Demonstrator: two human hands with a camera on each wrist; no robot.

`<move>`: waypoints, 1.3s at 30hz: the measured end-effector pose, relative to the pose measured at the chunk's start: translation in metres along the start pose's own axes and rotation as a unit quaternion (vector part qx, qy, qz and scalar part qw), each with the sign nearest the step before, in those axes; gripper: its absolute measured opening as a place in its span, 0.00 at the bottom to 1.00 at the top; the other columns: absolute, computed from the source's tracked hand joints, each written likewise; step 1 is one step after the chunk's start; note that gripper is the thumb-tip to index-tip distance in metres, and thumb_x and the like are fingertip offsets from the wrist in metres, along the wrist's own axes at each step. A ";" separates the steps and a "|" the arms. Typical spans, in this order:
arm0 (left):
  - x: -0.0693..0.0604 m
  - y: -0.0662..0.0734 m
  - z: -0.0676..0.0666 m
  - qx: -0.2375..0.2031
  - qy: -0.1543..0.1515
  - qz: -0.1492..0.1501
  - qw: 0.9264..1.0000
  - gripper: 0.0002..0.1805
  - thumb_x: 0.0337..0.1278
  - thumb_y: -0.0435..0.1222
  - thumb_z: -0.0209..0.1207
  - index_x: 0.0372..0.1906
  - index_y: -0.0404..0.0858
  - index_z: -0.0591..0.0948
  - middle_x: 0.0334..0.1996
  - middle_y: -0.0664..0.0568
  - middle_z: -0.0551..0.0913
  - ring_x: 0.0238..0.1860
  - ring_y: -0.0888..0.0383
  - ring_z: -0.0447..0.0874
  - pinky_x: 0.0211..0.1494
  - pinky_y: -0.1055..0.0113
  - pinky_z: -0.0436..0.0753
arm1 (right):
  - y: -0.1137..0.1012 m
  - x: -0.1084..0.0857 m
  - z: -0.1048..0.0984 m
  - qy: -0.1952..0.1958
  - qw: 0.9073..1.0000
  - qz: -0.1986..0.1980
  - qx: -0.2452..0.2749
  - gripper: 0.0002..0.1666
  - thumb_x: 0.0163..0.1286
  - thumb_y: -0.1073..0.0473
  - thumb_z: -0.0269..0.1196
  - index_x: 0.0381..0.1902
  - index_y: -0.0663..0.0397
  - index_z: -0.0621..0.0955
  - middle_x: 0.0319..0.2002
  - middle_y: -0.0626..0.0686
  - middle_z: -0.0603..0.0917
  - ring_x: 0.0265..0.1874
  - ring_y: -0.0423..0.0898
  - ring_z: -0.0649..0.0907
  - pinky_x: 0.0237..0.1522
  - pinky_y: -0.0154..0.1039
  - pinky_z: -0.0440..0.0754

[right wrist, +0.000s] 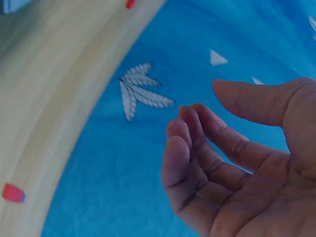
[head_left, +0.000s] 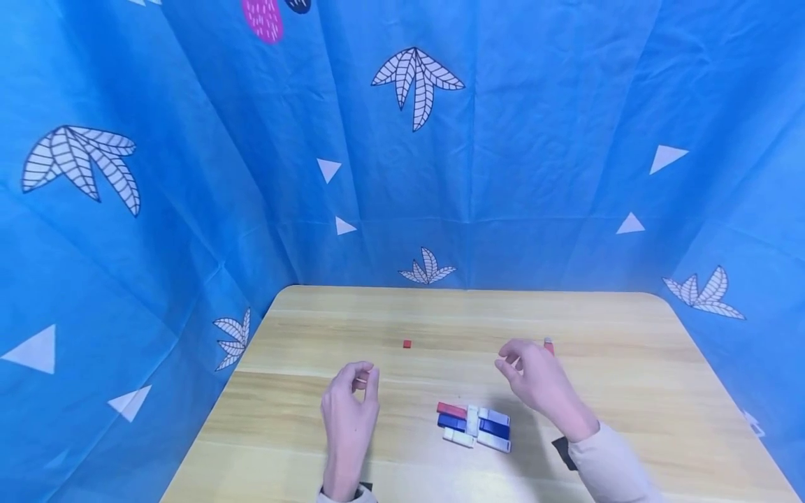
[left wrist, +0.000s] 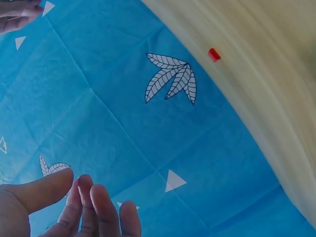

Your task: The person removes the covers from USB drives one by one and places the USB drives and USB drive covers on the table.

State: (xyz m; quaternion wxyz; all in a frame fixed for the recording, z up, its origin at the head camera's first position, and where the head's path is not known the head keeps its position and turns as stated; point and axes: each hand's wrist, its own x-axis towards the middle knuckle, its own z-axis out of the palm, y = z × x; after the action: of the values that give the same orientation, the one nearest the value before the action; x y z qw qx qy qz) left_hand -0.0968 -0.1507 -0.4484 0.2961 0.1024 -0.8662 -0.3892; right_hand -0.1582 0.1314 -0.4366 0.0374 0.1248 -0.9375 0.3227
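Closely grouped, small oblong blocks (head_left: 472, 421), red, blue, white.

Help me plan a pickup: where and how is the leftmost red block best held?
Probably pinched by opposite sides, from above: the leftmost red block is small and squarish, and sits apart from the block cluster, leaving its sides exposed.

A cloth (head_left: 534, 140) hangs behind the surface (head_left: 283, 391) and along both its sides. A group of seven bars (head_left: 472, 421) lies on the surface: three in a left column, three in a right, one between. The left hand (head_left: 350, 409) is left of the group, the right hand (head_left: 534, 377) right and farther back. A small piece (head_left: 407, 344) lies behind and left of the group; another piece (head_left: 548, 346) lies just beyond the right hand.
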 end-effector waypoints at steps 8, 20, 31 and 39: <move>-0.005 -0.004 0.003 0.000 -0.006 -0.024 1.000 0.04 0.57 0.31 0.68 0.38 0.39 0.87 0.27 0.53 0.88 0.31 0.60 0.83 0.41 0.65 0.79 | 0.010 0.004 0.033 -0.071 0.997 0.008 -0.042 0.11 0.64 0.63 0.70 0.43 0.62 0.85 0.39 0.56 0.88 0.41 0.52 0.86 0.45 0.50 0.86; -0.006 -0.007 0.005 -0.002 -0.020 -0.040 0.999 0.05 0.56 0.29 0.68 0.38 0.39 0.87 0.28 0.54 0.88 0.31 0.61 0.83 0.40 0.66 0.78 | 0.030 0.005 0.061 -0.152 0.987 0.042 -0.034 0.03 0.61 0.66 0.70 0.31 0.60 0.85 0.27 0.51 0.84 0.25 0.44 0.77 0.30 0.38 0.80; -0.009 -0.007 0.004 -0.003 -0.030 -0.053 0.998 0.05 0.56 0.30 0.68 0.38 0.41 0.87 0.28 0.54 0.88 0.31 0.62 0.83 0.40 0.67 0.79 | 0.040 0.000 0.073 -0.170 0.985 0.029 -0.025 0.04 0.56 0.71 0.68 0.29 0.60 0.84 0.25 0.51 0.83 0.25 0.45 0.78 0.31 0.39 0.82; -0.010 -0.007 0.006 -0.005 -0.030 -0.047 0.998 0.06 0.56 0.30 0.68 0.37 0.41 0.87 0.29 0.54 0.88 0.31 0.61 0.83 0.41 0.65 0.79 | 0.042 -0.007 0.077 -0.175 0.984 0.020 -0.017 0.11 0.62 0.67 0.68 0.22 0.54 0.79 0.19 0.48 0.73 0.20 0.42 0.71 0.22 0.32 0.67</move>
State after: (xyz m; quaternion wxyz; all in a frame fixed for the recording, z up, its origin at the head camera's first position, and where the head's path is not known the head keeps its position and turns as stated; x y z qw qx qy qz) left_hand -0.0927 -0.1482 -0.4606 0.2517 0.1293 -0.8670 -0.4102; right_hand -0.1619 0.1179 -0.5234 -0.1311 0.1601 -0.9372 0.2806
